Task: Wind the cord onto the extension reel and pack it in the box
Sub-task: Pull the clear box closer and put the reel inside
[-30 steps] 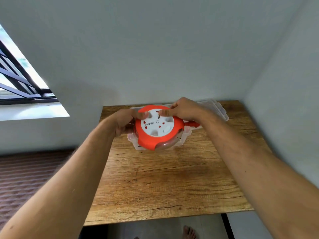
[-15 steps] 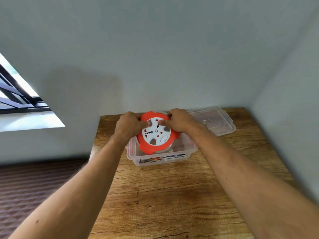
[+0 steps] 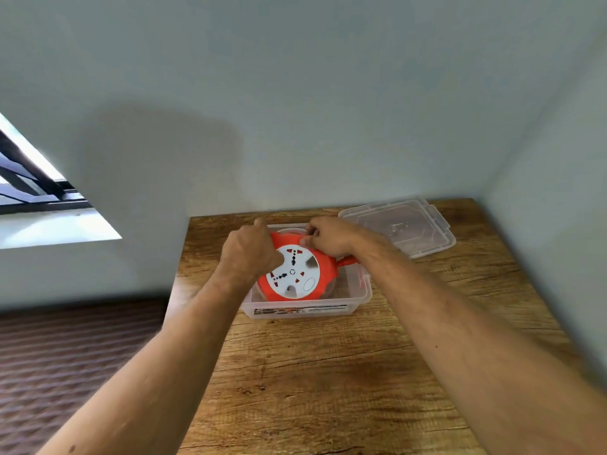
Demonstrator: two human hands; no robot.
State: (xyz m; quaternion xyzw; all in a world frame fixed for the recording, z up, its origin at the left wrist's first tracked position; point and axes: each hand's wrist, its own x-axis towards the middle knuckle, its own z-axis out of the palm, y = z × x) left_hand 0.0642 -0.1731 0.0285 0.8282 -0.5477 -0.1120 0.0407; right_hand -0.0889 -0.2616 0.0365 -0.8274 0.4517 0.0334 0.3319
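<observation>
The orange extension reel [image 3: 325, 274] with a round white socket face lies tilted inside the clear plastic box [image 3: 303, 311] near the far edge of the wooden table. Its orange handle [image 3: 348, 261] sticks out to the right over the box rim. My left hand [image 3: 249, 254] grips the reel's left edge. At the reel's top edge my right hand [image 3: 328, 236] pinches the rim. No loose cord shows; the underside of the reel is hidden by the box.
The clear box lid [image 3: 399, 226] lies flat on the table [image 3: 328, 372] at the back right. Walls close in behind and to the right. A window [image 3: 33, 192] is at the left, and dark patterned floor [image 3: 65, 349] lies below it.
Both hands have lowered the reel from above the box down into it. The view has tipped so the table sits lower and farther in frame.
</observation>
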